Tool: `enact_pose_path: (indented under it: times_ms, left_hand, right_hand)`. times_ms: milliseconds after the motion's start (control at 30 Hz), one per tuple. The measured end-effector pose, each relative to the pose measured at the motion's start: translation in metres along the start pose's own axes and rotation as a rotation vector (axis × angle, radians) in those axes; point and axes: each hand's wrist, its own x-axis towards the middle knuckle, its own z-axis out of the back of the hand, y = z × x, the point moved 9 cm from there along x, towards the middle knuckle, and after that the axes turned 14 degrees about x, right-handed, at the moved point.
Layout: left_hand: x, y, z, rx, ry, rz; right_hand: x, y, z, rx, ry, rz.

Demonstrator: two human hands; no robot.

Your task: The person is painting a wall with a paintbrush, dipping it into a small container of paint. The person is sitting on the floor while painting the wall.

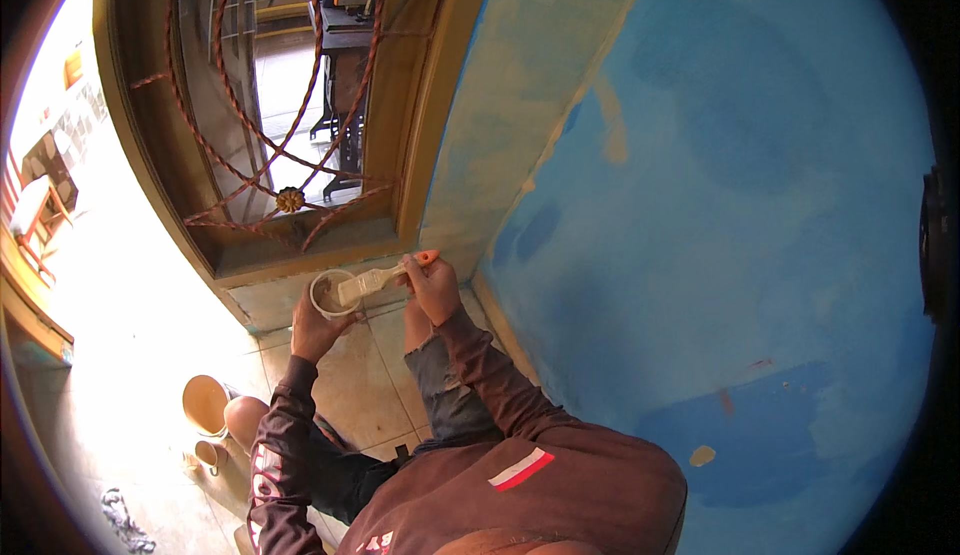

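Note:
My left hand [318, 327] holds a small round tub [316, 294] with a pale rim, its mouth tipped so that I see brownish paint inside. A flat paintbrush [375, 281] is gripped in my right hand [435, 285]. The orange end of its handle sticks out past my fingers, and its cream-coated bristles reach over the tub's mouth. Whether the bristle tips touch the paint or the inner wall I cannot tell. Both hands are in front of a low wall strip [259, 303] under a window frame [330, 262].
A blue wall [712, 180] rises close on my right, beside a cream-painted strip [517, 97]. Twisted metal bars [277, 146] cross the window. By my left knee stand a bucket [205, 403] and a cup [210, 455] on the tiled floor [360, 386]. A crumpled rag [124, 521] lies further left.

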Motion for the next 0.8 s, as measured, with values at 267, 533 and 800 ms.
enact_pose_path:
  times_ms: [267,533,800]
  left_hand:
    - [0.001,0.003,-0.002,-0.008,0.008,0.025]
    - [-0.001,-0.001,-0.001,-0.011,0.032,0.06]
    - [-0.002,0.011,-0.003,-0.027,-0.009,0.021]
  right_hand:
    - [0.0,0.002,0.005,0.013,-0.002,-0.018]
    - [0.002,-0.008,0.008,0.053,0.014,-0.03]
    - [0.035,0.049,0.052,0.422,-0.239,-0.171]
